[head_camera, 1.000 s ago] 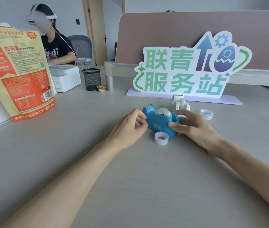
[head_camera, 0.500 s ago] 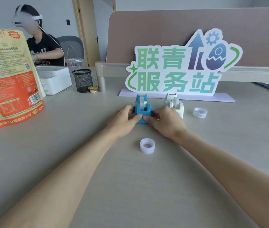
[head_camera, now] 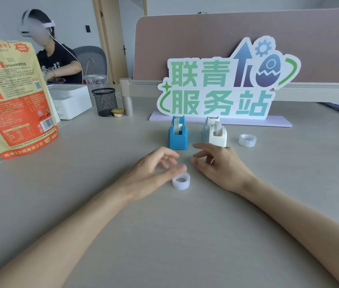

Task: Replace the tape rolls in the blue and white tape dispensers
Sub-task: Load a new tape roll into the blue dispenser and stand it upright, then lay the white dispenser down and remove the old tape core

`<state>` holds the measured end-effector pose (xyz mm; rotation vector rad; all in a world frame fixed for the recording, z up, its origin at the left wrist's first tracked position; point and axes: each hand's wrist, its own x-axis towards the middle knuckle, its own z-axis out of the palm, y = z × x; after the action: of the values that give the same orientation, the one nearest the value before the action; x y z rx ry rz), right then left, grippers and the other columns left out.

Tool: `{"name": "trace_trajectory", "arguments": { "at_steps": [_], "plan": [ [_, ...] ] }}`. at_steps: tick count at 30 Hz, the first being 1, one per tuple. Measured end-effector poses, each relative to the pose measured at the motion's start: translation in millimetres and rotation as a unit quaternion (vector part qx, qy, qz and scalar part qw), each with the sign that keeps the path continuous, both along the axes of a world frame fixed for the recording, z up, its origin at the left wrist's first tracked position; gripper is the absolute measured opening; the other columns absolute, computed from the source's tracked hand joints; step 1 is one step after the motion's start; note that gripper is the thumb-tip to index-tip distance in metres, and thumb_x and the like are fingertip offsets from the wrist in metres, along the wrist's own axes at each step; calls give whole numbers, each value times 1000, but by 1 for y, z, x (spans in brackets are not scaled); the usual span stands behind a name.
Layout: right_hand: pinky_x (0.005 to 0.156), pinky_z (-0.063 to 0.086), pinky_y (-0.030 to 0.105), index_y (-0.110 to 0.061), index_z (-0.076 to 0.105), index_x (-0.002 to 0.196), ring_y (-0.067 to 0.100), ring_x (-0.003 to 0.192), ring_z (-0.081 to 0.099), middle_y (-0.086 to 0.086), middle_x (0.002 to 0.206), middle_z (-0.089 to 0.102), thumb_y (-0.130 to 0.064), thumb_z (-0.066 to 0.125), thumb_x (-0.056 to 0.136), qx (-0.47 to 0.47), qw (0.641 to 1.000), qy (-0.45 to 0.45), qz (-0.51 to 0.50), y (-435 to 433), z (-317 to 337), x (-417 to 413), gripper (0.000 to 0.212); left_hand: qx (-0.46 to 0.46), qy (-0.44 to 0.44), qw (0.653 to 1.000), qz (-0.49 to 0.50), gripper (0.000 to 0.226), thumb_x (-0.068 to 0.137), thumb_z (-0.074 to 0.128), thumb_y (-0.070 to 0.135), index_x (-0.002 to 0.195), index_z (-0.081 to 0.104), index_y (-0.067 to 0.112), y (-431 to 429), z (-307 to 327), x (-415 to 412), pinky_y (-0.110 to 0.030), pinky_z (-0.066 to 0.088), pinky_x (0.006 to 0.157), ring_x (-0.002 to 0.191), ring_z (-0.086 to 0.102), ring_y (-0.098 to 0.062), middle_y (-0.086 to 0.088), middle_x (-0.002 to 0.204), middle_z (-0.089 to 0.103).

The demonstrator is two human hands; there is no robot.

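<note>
The blue tape dispenser [head_camera: 177,135] stands upright on the desk with a tape roll in its slot. The white dispenser [head_camera: 214,134] stands just right of it, also with a roll showing. A small white tape core [head_camera: 181,181] lies on the desk nearer me. A clear tape roll [head_camera: 247,140] lies flat to the right of the white dispenser. My left hand [head_camera: 154,172] hovers just left of the core, fingers apart and holding nothing. My right hand [head_camera: 219,166] is in front of the white dispenser, fingers loosely apart and empty.
A large cut-out sign [head_camera: 222,84] stands behind the dispensers. An orange and yellow snack bag [head_camera: 13,94] stands at the left. A black mesh pen cup [head_camera: 104,101], a white box [head_camera: 71,100] and a seated person [head_camera: 48,53] are at the back left.
Both hands have let go of the blue dispenser and drawn back toward me. The dispenser now stands alone, upright beside the white one.
</note>
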<state>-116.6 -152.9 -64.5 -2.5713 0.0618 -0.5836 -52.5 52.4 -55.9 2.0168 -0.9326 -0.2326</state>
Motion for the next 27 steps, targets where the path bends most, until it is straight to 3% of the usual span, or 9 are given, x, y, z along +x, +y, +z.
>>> {"name": "trace_trajectory", "arguments": {
  "at_steps": [2,4,9,14,17,20,22,24,27],
  "plan": [
    [75,40,22,-13,67,114,19,79,64,3,99,75,-29,61,91,-37,999,-15,1,-1,-4,-6,29,43,-21,999,-15,56,65,68,66,113,55,41,5,-2,-7,-4,35,77,106,51,5,20,111,60],
    [74,38,25,-12,69,106,29,85,61,7,91,72,-31,61,90,-82,996,-24,8,0,-7,-8,26,59,-49,997,-7,53,66,77,53,114,56,41,3,-4,-9,-11,38,86,107,50,3,21,108,59],
    [73,34,25,-15,68,107,27,88,52,6,92,67,-46,60,88,-123,992,-19,3,4,-4,-9,38,-5,-71,995,72,24,75,76,29,95,65,31,-1,-6,5,-22,46,81,92,59,-4,12,97,65],
    [87,44,32,-14,65,117,31,106,56,7,109,67,-43,56,89,-136,990,-5,-36,4,-2,-4,41,-34,-20,970,242,28,79,68,27,106,62,24,-15,-8,50,-33,50,86,101,62,-17,6,110,67],
    [84,51,39,-9,62,117,34,111,57,11,119,62,-37,61,87,-136,985,-59,-84,-3,1,5,41,5,-22,960,280,31,78,67,32,107,60,23,-30,-8,83,-38,51,91,106,62,-22,5,114,68],
    [83,51,44,-9,48,133,39,123,45,17,141,43,-31,68,83,-117,972,-123,-161,-15,4,21,59,43,-32,955,292,34,79,66,37,110,59,26,-43,-7,104,-38,50,92,109,62,-25,4,116,68],
    [89,47,43,-11,29,146,40,130,39,18,154,25,-35,69,82,-82,976,-84,-184,-22,4,30,79,52,-27,954,296,34,78,65,38,110,59,28,-50,-8,113,-37,49,93,110,61,-24,5,116,68],
    [85,48,40,-10,12,151,41,120,50,18,159,12,-39,67,83,-67,979,-40,-187,-28,2,37,93,58,-27,953,296,36,78,65,37,113,59,28,-54,-10,119,-37,49,94,112,60,-24,5,119,67],
    [78,51,44,-7,-2,152,45,101,60,21,154,28,-40,60,87,-66,980,-14,-189,-31,-1,43,95,68,-35,955,285,54,77,68,35,126,52,23,-51,-13,121,-39,45,100,122,54,-24,3,134,58]
  ]
}}
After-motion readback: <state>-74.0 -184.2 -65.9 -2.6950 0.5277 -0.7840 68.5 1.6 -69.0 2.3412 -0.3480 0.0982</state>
